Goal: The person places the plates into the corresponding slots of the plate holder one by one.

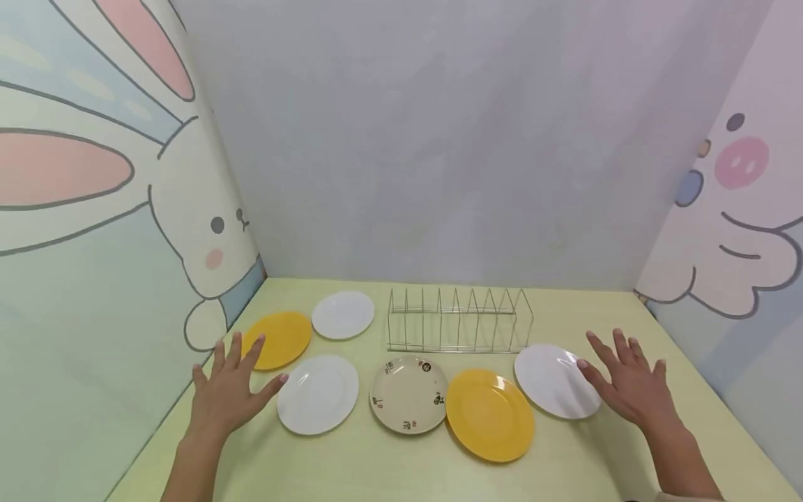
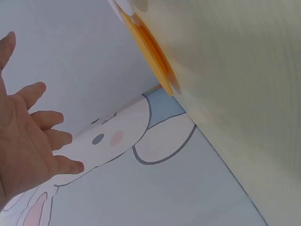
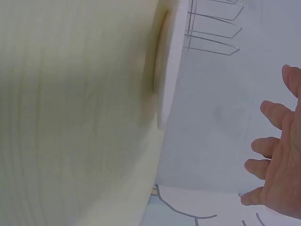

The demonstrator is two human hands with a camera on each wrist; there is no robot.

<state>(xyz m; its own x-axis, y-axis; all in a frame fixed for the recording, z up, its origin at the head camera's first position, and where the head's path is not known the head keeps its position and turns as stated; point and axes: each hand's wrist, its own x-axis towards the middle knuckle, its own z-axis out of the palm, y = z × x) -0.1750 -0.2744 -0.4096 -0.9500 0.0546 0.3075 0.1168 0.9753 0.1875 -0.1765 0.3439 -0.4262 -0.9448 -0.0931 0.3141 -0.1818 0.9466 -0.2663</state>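
My left hand is spread with straight fingers over the left side of the table, holding nothing. It is nearest to a yellow plate and a white plate. On the right, my right hand is spread the same way beside another white plate, its grip free. Between the hands lie a cream plate with small printed figures and a second yellow plate, edge to edge. A third white plate sits farther back on the left. Behind the plates stands a wire dish rack with several upright dividers.
The pale yellow-green table meets a grey back wall. Side panels enclose it: a rabbit drawing on the left and a pink-snouted character on the right.
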